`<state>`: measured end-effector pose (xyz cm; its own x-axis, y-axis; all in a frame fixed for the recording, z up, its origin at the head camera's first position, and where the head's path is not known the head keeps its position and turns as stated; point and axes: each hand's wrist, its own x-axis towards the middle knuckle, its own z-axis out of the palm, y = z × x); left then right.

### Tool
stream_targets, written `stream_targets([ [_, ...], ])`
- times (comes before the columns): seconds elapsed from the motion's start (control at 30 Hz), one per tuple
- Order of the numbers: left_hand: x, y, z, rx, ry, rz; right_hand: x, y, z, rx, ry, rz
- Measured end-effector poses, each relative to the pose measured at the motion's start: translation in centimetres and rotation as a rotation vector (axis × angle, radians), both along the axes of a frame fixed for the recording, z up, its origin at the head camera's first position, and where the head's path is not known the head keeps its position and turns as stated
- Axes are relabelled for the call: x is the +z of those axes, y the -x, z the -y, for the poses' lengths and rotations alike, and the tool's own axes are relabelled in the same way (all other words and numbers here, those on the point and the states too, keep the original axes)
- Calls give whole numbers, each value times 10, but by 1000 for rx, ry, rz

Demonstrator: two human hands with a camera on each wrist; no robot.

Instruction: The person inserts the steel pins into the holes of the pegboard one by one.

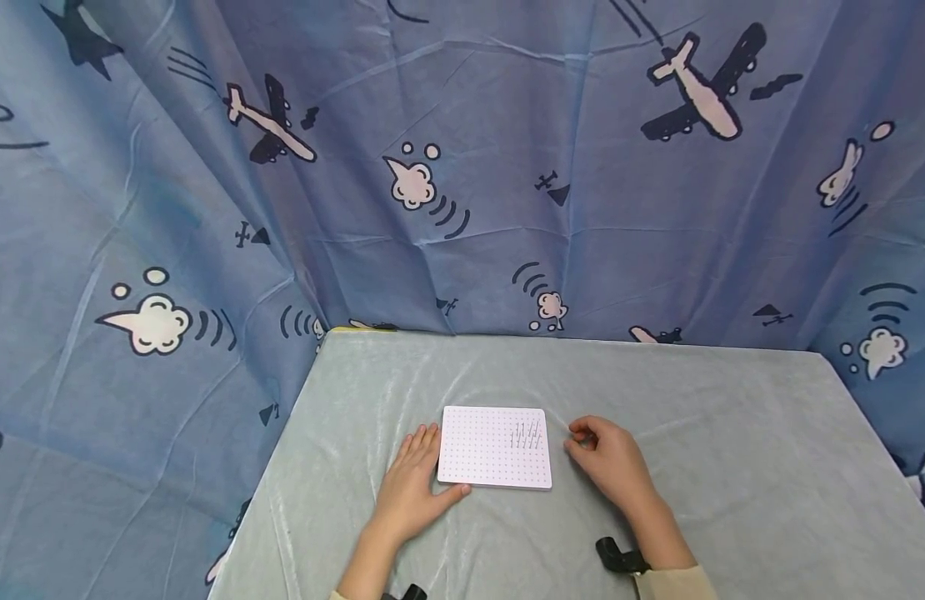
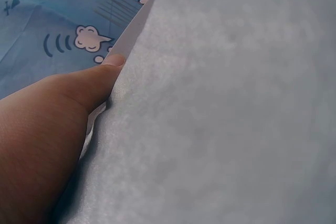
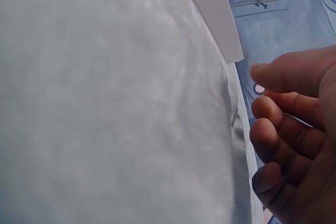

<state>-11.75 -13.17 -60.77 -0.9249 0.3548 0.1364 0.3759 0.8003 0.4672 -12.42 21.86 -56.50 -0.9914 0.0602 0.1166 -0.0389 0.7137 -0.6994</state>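
Note:
A white pegboard [image 1: 477,446] dotted with rows of small holes lies flat on the table. Several thin metal pins [image 3: 262,1] stand in it near its upper right corner, tilted slightly in the head view. My left hand [image 1: 412,492] is at the board's left side, fingers extended along that edge and thumb touching the lower edge. Just right of the board, apart from it, is my right hand [image 1: 612,460], fingers loosely bent. In the right wrist view its thumb and fingertips are apart, with nothing visible between them. A tiny dark sliver [image 3: 234,117] shows near those fingers; its kind is unclear.
Pale grey-green cloth [image 1: 732,467] covers the table, with soft wrinkles. A blue curtain [image 1: 492,275] printed with airplanes and clouds hangs behind the table and along its sides. A black wrist device [image 1: 618,557] is strapped at the right wrist.

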Motion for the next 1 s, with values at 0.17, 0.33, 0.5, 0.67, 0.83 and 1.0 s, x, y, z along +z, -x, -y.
stream_targets([
  [0.17, 0, -1, 0, 2, -6, 7, -3, 0, -4, -8, -17, 31],
  [0.33, -1, 0, 0, 2, -5, 11, -3, -2, -8, -13, -39, 73],
  [0.5, -1, 1, 0, 0, -4, 8, -1, -1, -9, -14, -57, 96],
  [0.67, 0, 1, 0, -4, -2, 4, 0, -2, -8, -16, -87, 115],
  [0.83, 0, 1, 0, -3, -6, 7, 0, -3, -8, -8, -128, 116],
  [1.0, 0, 0, 0, -2, -6, 4, -1, -3, -7, -5, -170, 111],
])
